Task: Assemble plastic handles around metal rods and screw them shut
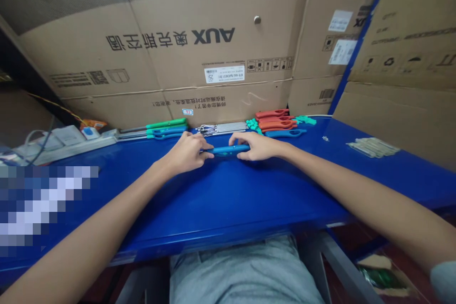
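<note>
A slim blue plastic handle (pixel 228 150) lies level just above the blue workbench (pixel 228 199), held between both hands. My left hand (pixel 187 153) grips its left end, and my right hand (pixel 256 146) grips its right end, so the fingers hide both ends. Behind my left hand lie green and blue handled tools (pixel 166 126) with metal shafts. A bundle of steel rods (pixel 221 128) sits just beyond the gap between my hands. Orange-red plastic handles (pixel 276 121) are stacked beyond my right hand, with a loose blue handle (pixel 285 133) in front of them.
Large cardboard boxes (pixel 199 42) printed AUX stand along the bench's back edge. A white power strip (pixel 67 148) with cables lies at the back left. A bundle of pale small parts (pixel 373 147) sits on the right. A blurred patch covers the lower left.
</note>
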A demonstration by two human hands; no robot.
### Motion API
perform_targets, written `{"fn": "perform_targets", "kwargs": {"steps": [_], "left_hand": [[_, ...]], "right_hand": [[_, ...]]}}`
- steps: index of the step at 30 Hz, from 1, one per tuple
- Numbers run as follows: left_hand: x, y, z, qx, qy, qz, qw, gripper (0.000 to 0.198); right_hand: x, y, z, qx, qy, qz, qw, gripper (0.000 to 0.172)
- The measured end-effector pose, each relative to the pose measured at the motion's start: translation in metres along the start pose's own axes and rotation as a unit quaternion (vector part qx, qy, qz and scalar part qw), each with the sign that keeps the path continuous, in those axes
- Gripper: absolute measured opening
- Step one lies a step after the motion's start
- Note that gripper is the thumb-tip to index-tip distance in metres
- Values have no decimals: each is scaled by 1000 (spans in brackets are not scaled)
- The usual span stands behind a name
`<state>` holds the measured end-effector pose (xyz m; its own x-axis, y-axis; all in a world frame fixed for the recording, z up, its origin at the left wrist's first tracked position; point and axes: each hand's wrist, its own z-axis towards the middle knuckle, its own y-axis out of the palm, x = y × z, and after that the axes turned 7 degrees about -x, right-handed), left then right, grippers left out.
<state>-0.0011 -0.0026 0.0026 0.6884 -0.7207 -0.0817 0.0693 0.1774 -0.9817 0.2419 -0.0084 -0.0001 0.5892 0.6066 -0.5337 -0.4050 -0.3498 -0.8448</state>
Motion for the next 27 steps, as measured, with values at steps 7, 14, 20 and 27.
{"fn": "perform_targets", "kwargs": {"steps": [7, 14, 20, 27], "left_hand": [[6, 5, 0, 110, 34, 97, 989, 19], [22, 6, 0, 158, 15, 161, 974, 27], [23, 6, 0, 158, 16, 174, 972, 29], [21, 8, 1, 158, 12, 177, 971, 27]], "right_hand": [[-14, 7, 5, -81, 76, 162, 981, 47], [1, 17, 11, -8, -22, 67, 997, 23], [0, 19, 12, 0, -22, 27, 999, 12], [0, 20, 13, 5, -16, 19, 1000, 13]]}}
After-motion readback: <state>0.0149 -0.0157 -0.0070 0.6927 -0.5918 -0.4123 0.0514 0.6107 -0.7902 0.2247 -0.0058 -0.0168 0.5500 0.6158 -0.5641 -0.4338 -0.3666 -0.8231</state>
